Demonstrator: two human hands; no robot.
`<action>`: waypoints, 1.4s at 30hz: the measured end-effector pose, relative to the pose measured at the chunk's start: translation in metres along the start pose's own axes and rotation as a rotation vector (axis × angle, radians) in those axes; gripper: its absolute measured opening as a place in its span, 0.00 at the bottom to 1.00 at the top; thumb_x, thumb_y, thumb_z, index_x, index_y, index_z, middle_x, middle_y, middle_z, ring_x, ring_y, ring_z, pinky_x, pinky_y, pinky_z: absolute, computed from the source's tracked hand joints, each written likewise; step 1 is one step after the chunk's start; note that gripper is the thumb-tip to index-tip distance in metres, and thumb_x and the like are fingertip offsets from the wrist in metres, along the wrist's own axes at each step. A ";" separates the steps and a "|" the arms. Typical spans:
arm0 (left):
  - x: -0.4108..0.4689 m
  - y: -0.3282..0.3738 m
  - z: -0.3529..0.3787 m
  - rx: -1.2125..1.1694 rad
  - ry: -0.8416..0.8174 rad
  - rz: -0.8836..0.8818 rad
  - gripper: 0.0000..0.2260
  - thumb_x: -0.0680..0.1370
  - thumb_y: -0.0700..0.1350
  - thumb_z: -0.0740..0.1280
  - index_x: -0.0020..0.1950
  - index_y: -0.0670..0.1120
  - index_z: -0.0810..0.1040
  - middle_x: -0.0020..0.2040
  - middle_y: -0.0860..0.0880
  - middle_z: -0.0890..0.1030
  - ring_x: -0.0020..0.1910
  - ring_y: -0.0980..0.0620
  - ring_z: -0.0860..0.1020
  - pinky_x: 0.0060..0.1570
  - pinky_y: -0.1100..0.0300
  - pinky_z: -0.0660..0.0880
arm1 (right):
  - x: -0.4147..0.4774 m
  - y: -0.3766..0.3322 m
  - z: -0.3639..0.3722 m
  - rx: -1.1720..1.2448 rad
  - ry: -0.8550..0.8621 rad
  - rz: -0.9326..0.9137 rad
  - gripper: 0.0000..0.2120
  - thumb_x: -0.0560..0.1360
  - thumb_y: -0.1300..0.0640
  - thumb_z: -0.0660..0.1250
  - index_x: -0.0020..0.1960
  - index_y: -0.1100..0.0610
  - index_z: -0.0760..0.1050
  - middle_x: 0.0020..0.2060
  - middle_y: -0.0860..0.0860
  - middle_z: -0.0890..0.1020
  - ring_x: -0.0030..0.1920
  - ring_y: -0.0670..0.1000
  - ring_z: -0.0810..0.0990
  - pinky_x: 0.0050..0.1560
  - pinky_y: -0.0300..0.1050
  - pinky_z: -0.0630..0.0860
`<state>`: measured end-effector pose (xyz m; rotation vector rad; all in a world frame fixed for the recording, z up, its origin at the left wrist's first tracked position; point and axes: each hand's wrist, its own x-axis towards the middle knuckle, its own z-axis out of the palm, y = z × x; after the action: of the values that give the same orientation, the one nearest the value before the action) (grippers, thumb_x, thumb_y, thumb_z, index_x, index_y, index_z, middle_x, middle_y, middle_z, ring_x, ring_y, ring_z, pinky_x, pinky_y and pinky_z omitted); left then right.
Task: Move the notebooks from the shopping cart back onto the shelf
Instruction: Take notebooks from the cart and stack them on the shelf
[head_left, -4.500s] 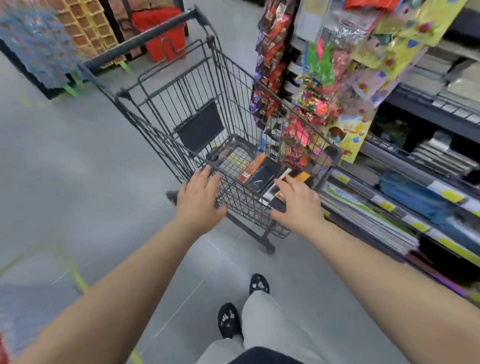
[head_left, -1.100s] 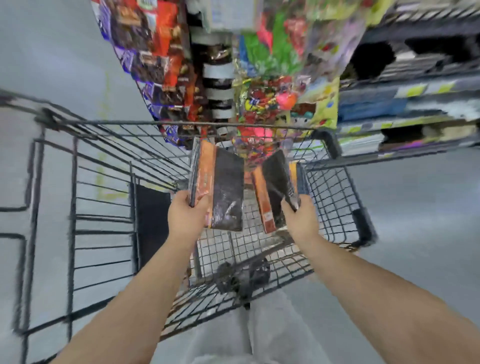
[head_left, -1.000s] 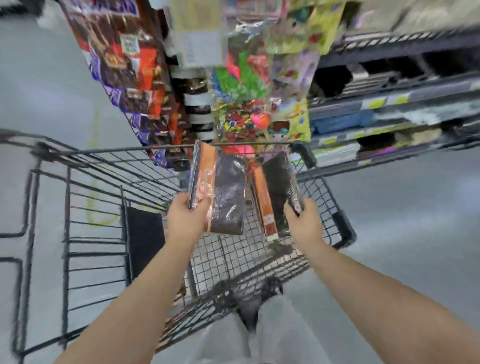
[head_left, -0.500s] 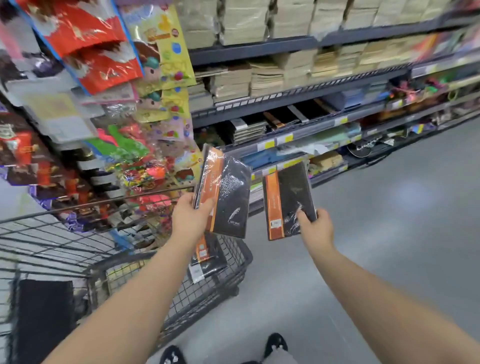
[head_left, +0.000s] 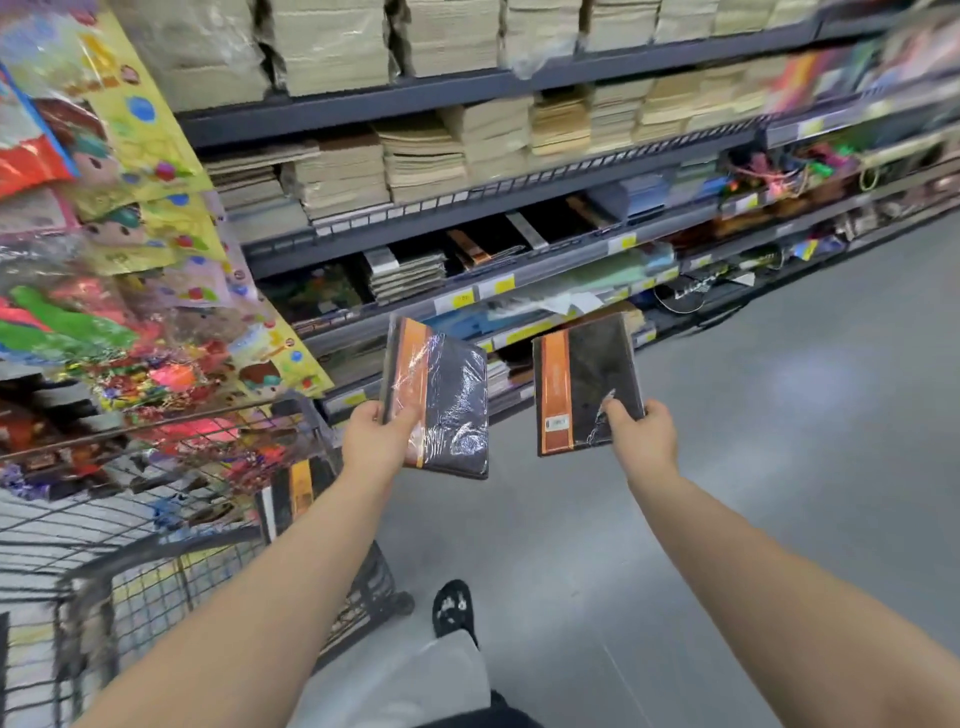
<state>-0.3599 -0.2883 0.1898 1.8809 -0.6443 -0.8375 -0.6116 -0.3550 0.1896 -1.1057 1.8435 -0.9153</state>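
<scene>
The dark metal store shelf (head_left: 467, 93) of stacked paper goods fills the view ahead, its yellow price tags too blurred to read, and the black wire shopping cart (head_left: 156, 561) sits at my lower left. My arms stretch forward: my left hand (head_left: 375, 441) is closed on one shrink-wrapped black notebook with an orange band (head_left: 441, 400), my right hand (head_left: 641, 434) on another black-and-orange notebook (head_left: 584, 384), both upright in the air before the lower shelves. Their label print is illegible.

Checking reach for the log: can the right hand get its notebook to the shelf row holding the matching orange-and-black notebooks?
Probably yes: nothing stands between the right hand and that shelf row, though it must extend.
</scene>
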 end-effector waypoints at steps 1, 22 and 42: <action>0.007 0.002 0.006 0.006 0.009 -0.016 0.07 0.74 0.47 0.69 0.45 0.45 0.75 0.35 0.49 0.76 0.30 0.57 0.76 0.30 0.65 0.70 | 0.012 -0.003 0.002 0.014 -0.005 0.014 0.12 0.75 0.53 0.66 0.52 0.60 0.73 0.44 0.57 0.79 0.43 0.56 0.77 0.43 0.45 0.70; 0.163 0.033 0.138 -0.084 0.171 -0.312 0.14 0.71 0.46 0.71 0.30 0.47 0.69 0.21 0.54 0.71 0.26 0.54 0.71 0.25 0.68 0.65 | 0.254 -0.056 0.101 0.134 -0.299 0.248 0.06 0.72 0.56 0.70 0.42 0.58 0.75 0.43 0.59 0.78 0.42 0.55 0.75 0.40 0.46 0.73; 0.213 0.038 0.245 -0.149 0.385 -0.568 0.10 0.73 0.44 0.70 0.34 0.45 0.72 0.28 0.51 0.71 0.23 0.57 0.70 0.24 0.67 0.66 | 0.400 -0.072 0.213 0.241 -0.785 0.662 0.08 0.73 0.55 0.72 0.48 0.56 0.77 0.41 0.50 0.82 0.39 0.43 0.79 0.40 0.33 0.77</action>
<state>-0.4186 -0.5928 0.0868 2.0352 0.1993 -0.8076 -0.5236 -0.7854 0.0578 -0.5131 1.2489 -0.2338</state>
